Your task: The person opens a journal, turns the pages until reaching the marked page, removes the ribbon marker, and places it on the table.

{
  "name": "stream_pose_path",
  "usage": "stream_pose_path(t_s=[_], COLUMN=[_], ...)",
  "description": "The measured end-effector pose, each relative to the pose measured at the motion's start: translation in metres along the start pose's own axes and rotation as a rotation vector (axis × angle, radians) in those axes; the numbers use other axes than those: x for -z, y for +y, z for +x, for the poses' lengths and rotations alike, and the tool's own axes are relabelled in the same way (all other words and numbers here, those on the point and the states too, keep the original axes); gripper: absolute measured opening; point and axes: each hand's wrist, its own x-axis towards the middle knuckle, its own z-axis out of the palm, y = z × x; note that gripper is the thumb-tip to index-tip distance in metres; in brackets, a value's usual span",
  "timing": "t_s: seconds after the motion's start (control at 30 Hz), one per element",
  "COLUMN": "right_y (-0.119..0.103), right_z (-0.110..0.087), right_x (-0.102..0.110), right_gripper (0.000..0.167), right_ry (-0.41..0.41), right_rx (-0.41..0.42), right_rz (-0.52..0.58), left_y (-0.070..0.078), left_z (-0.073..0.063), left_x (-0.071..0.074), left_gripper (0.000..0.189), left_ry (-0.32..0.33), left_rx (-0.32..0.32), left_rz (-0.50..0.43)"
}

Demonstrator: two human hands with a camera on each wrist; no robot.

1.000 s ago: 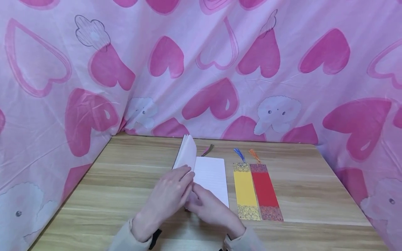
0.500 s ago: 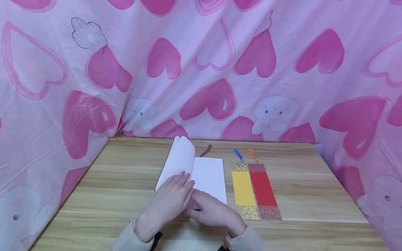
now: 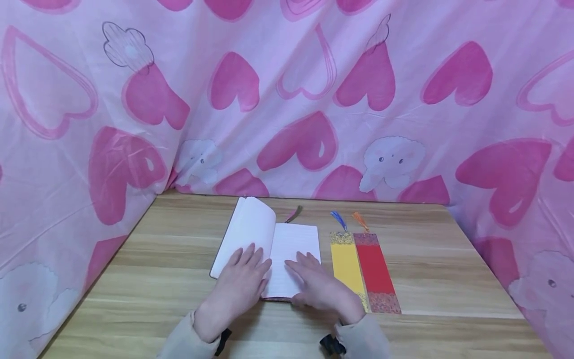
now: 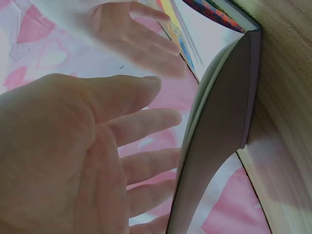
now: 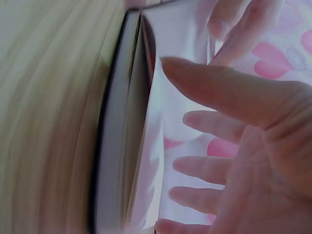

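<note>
Left of the left hand (image 3: 239,286), pale, streaky wood grain runs across the tabletop (image 3: 134,284). Soft, creased cloth (image 3: 287,99) printed with pink hearts hangs beyond both hands. The left hand, its fingers straight and slightly spread, lies against the left page, pinching nothing.

Ahead of and between the hands lies the open notebook (image 3: 293,239): smooth white paper, a thin dark cover edge, the left leaves bowing up in a curve, the right page flat and faintly ruled. A red-patterned strip (image 4: 219,14) shows under the right page in the left wrist view, and a dark-and-pink tassel (image 3: 294,214) of fine threads pokes out past the top edge.

The right hand (image 3: 325,286) has its fingers loosely extended at the right page; whether it presses I can't tell. Just beyond it on the right lie two flat, ornate-ended bookmarks, yellow (image 3: 346,262), blue-tasselled, and red (image 3: 376,269), orange-tasselled.
</note>
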Motion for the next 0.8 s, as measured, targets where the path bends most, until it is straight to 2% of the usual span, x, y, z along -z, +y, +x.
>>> stream_pose_path(t_s=[0.17, 0.3, 0.5, 0.8], right_y=[0.011, 0.015, 0.018, 0.022], right_z=[0.002, 0.005, 0.007, 0.003], right_x=[-0.001, -0.001, 0.0, 0.005], right_gripper=[0.097, 0.101, 0.095, 0.084], right_ry=[-0.041, -0.051, -0.06, -0.062], right_rx=[-0.036, -0.08, -0.118, -0.101], right_rz=[-0.061, -0.053, -0.06, -0.062], left_y=[0.001, 0.001, 0.0, 0.0], left_z=[0.0, -0.001, 0.0, 0.0], left_x=[0.001, 0.003, 0.003, 0.004], left_gripper=[0.037, 0.039, 0.041, 0.042], left_ry=[-0.045, -0.062, -0.086, -0.116], left_rx=[0.017, 0.019, 0.029, 0.05], left_rz=[0.014, 0.03, 0.035, 0.038])
